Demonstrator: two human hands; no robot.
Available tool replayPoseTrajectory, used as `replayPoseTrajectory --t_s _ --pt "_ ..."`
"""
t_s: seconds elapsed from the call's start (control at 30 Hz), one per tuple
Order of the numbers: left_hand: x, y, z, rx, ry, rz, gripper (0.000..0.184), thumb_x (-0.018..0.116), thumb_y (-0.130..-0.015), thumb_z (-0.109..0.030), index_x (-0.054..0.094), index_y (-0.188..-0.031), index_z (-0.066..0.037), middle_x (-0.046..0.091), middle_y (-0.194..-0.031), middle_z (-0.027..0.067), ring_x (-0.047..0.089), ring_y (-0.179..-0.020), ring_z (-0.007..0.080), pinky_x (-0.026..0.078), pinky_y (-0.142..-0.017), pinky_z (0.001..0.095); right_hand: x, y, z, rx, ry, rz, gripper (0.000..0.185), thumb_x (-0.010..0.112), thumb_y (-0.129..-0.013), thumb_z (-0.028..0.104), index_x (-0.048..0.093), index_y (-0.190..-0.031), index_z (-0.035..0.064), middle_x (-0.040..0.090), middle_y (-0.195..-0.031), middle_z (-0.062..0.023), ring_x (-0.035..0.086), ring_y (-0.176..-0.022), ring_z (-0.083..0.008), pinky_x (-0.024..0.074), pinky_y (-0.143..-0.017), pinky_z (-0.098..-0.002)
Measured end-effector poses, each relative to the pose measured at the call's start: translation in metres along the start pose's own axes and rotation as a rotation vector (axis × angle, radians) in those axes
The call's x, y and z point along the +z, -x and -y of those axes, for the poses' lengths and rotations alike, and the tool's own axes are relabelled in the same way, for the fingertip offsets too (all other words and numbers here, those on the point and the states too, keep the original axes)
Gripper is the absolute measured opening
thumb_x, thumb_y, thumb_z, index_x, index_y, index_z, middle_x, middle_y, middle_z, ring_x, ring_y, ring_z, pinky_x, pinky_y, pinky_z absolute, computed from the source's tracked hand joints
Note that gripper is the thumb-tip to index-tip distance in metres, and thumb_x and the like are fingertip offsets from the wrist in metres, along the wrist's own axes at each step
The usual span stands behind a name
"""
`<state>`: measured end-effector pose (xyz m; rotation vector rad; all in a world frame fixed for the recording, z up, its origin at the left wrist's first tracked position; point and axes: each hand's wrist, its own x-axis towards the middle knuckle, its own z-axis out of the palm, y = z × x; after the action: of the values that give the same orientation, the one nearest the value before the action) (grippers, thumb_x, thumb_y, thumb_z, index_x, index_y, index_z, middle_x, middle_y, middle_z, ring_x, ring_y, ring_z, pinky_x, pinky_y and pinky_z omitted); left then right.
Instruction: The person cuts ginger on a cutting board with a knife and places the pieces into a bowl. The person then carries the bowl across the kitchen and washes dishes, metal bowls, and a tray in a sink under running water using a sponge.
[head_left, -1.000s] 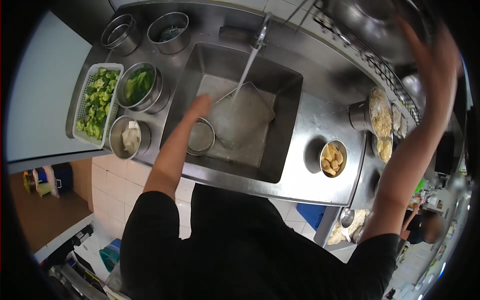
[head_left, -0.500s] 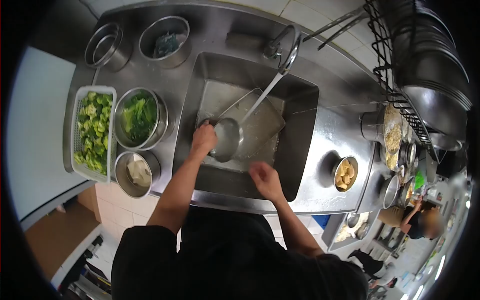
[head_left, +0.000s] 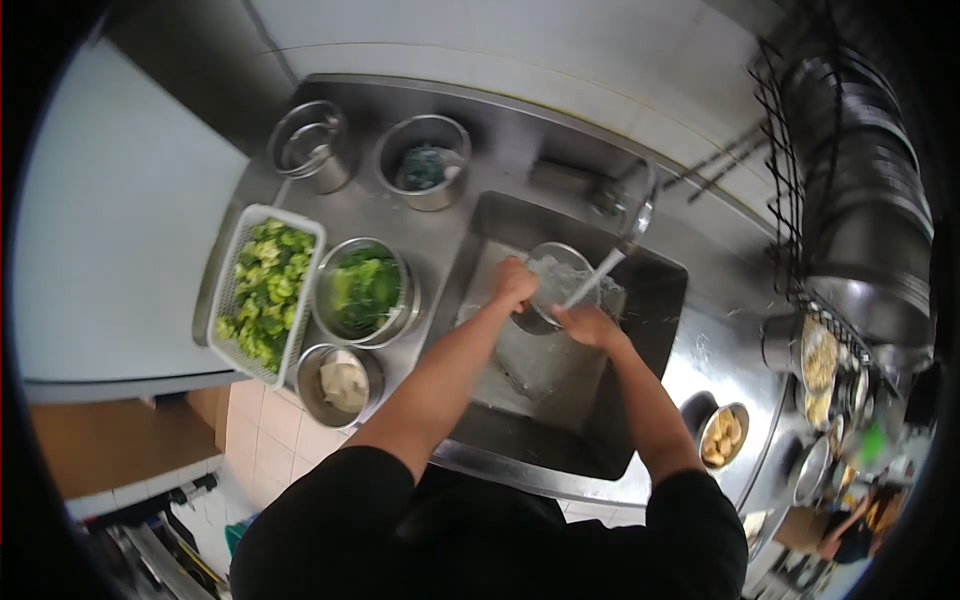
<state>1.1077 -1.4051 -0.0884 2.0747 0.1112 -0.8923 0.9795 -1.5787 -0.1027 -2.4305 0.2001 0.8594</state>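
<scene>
A round metal pot [head_left: 558, 268] is held tilted in the sink [head_left: 540, 440], under the stream of running water from the tap [head_left: 640, 222]. Water splashes inside it. My left hand [head_left: 514, 284] is closed on the pot's left rim. At the near right side, my right hand [head_left: 588, 326] grips the same rim with its fingers closed. Below the pot, a clear flat tray or sheet lies on the sink bottom, partly hidden by my arms.
To the left stand a basket of broccoli [head_left: 240, 330], a pot of leafy greens [head_left: 405, 310] and a pot with pale slabs [head_left: 372, 395]. Behind are more metal pots [head_left: 440, 200]. A bowl of yellowish chunks [head_left: 722, 437] and a rack of bowls [head_left: 860, 230] are at right.
The pot has moved up into the water stream and tilted. My right hand has come from the near side of the sink onto its rim. The camera view has shifted.
</scene>
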Motion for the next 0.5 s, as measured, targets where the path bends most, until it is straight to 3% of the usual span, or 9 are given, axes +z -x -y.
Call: replayPoseTrajectory --t_s 0.07,0.13,0.17,0.23,0.3,0.33,0.37,0.43,0.5 --pt "-0.005 -0.004 -0.015 0.029 -0.035 0.137 0.016 0.061 -0.079 -0.003 0.074 -0.078 0.005 0.073 -0.075 0.0253 0.078 -0.074 0.0383 0.061 -0.054 0.0446 0.003 0.039 -0.004 -0.341 -0.080 -0.243 0.051 0.050 -0.108 0.048 0.073 -0.110 0.0025 0.074 -0.106 -0.0218 0.070 -0.107 -0.0363 0.0523 -0.092 -0.0485" --pt "-0.018 0.008 -0.046 0.113 -0.279 0.379 0.017 0.064 -0.080 -0.006 0.076 -0.082 0.005 0.074 -0.081 0.0267 0.078 -0.075 0.0373 0.062 -0.060 0.0456 0.035 0.047 -0.007 -0.220 -0.481 -0.683 0.040 0.055 -0.109 0.039 0.064 -0.099 0.0014 0.064 -0.081 -0.0142 0.064 -0.082 -0.0243 0.0506 -0.072 -0.0420" --pt "-0.033 0.022 -0.069 0.138 -0.492 0.510 0.018 0.065 -0.082 -0.007 0.077 -0.086 0.005 0.075 -0.086 0.0281 0.078 -0.077 0.0364 0.063 -0.064 0.0459 0.067 0.042 -0.022 -0.236 -0.476 -0.672 0.040 0.055 -0.109 0.039 0.064 -0.099 0.0014 0.064 -0.081 -0.0142 0.064 -0.082 -0.0243 0.0506 -0.072 -0.0420" --pt "-0.067 0.011 -0.084 0.289 -0.638 0.470 0.020 0.066 -0.084 -0.011 0.077 -0.089 0.006 0.075 -0.095 0.0287 0.078 -0.085 0.0371 0.063 -0.071 0.0458 0.133 -0.004 -0.050 -0.113 -1.112 -0.654 0.036 0.055 -0.109 0.037 0.062 -0.107 0.0023 0.063 -0.083 -0.0046 0.059 -0.079 -0.0202 0.0500 -0.067 -0.0400" --pt "-0.045 0.000 -0.060 0.466 -0.833 0.394 0.030 0.070 -0.089 -0.020 0.076 -0.099 0.007 0.073 -0.111 0.0286 0.074 -0.101 0.0395 0.061 -0.084 0.0459 0.180 -0.031 -0.022 0.163 -1.116 -0.537 0.044 0.061 -0.106 0.039 0.058 -0.126 -0.0002 0.069 -0.110 -0.0092 0.065 -0.097 -0.0269 0.0539 -0.082 -0.0416" --pt "-0.037 -0.016 -0.047 0.494 -0.868 0.271 0.037 0.072 -0.090 -0.026 0.075 -0.104 0.007 0.072 -0.119 0.0279 0.072 -0.109 0.0412 0.059 -0.091 0.0460 0.208 -0.056 -0.018 0.170 -0.754 -0.675 0.070 0.068 -0.099 0.047 0.050 -0.141 -0.0057 0.061 -0.137 -0.0218 0.061 -0.124 -0.0301 0.0491 -0.103 -0.0426" --pt "-0.025 -0.001 -0.044 0.501 -0.877 0.323 0.037 0.072 -0.090 -0.026 0.075 -0.104 0.007 0.072 -0.119 0.0279 0.072 -0.109 0.0412 0.059 -0.091 0.0460 0.195 -0.053 0.010 0.198 -0.670 -0.517 0.093 0.074 -0.093 0.053 0.037 -0.150 -0.0103 0.048 -0.152 -0.0284 0.050 -0.141 -0.0322 0.0399 -0.115 -0.0421" --pt "-0.023 0.047 -0.048 0.240 -0.664 0.374 0.048 0.073 -0.093 -0.038 0.073 -0.113 0.006 0.071 -0.123 0.0262 0.067 -0.119 0.0410 0.056 -0.097 0.0464 0.183 -0.055 0.032 0.162 -0.877 -0.415 0.085 0.077 -0.092 0.046 0.042 -0.146 -0.0099 0.057 -0.142 -0.0278 0.057 -0.132 -0.0346 0.0432 -0.111 -0.0414" --pt "-0.024 0.053 -0.037 0.263 -0.673 0.372 0.051 0.072 -0.094 -0.041 0.072 -0.115 0.006 0.071 -0.124 0.0258 0.067 -0.120 0.0405 0.055 -0.099 0.0466 0.201 -0.084 0.020 0.160 -0.735 -0.373 0.076 0.076 -0.092 0.040 0.047 -0.144 -0.0067 0.061 -0.137 -0.0270 0.060 -0.128 -0.0348 0.0456 -0.108 -0.0422"
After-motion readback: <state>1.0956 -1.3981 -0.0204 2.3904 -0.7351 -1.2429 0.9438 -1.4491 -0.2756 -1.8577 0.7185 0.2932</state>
